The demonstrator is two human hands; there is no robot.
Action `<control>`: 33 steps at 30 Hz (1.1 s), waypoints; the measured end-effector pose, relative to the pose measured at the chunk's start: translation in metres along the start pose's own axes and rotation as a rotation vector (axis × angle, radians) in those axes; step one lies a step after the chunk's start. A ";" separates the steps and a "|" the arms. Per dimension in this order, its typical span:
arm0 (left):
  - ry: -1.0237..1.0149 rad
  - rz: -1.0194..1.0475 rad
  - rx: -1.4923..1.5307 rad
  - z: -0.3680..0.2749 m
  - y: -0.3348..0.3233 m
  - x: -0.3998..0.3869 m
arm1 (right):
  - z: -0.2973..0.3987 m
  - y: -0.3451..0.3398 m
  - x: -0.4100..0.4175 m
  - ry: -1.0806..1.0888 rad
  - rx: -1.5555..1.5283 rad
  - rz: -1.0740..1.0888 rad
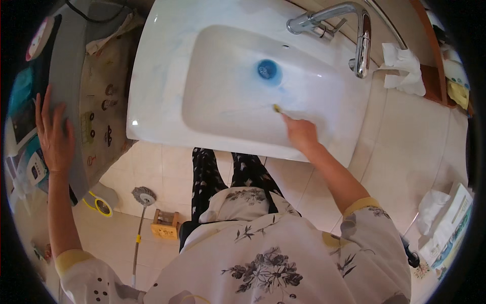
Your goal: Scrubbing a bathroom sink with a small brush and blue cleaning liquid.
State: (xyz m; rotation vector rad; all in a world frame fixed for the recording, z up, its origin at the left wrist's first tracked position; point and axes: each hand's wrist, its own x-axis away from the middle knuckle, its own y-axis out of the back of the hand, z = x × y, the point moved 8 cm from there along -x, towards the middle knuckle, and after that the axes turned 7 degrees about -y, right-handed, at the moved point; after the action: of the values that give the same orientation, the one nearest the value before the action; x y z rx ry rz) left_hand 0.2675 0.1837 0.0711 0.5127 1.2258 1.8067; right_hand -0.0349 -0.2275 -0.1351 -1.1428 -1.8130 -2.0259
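Over the near right part of the white washbasin (pixel 159 76), my right hand (pixel 302 133) grips a small yellowish object (pixel 276 108), possibly a brush head, at the fingertips. It is against or just above the bowl floor; its exact kind is too small to tell. Beyond it sits the drain (pixel 267 69), blue inside, with a pale blue stain spreading around it. Faint blue streaks also mark the basin's left ledge. My left hand (pixel 56 133) rests, fingers spread, on the grey top of an appliance (pixel 68 49), holding nothing.
A chrome faucet (pixel 363 49) arches over the basin's far right corner. White tissue (pixel 404 70) hangs beside it. On the floor at left are a mop (pixel 144 195), a wooden stool (pixel 165 225) and a grey-and-yellow container (pixel 104 201). A tissue pack (pixel 446 224) is at far right.
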 end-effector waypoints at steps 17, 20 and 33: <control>0.033 -0.015 0.040 -0.002 0.004 -0.007 | 0.093 0.000 -0.001 0.175 -0.345 -0.042; 0.030 0.003 0.038 -0.004 0.004 -0.007 | 0.055 -0.001 -0.016 -0.004 -0.154 -0.031; 0.031 -0.031 0.056 -0.006 0.007 -0.007 | 0.077 0.005 0.023 0.034 -0.801 0.018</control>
State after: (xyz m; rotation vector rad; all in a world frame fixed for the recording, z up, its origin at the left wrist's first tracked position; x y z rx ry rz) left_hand 0.2640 0.1738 0.0762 0.4964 1.3017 1.7645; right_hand -0.0157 -0.1509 -0.1199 -1.2520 -0.9451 -2.8270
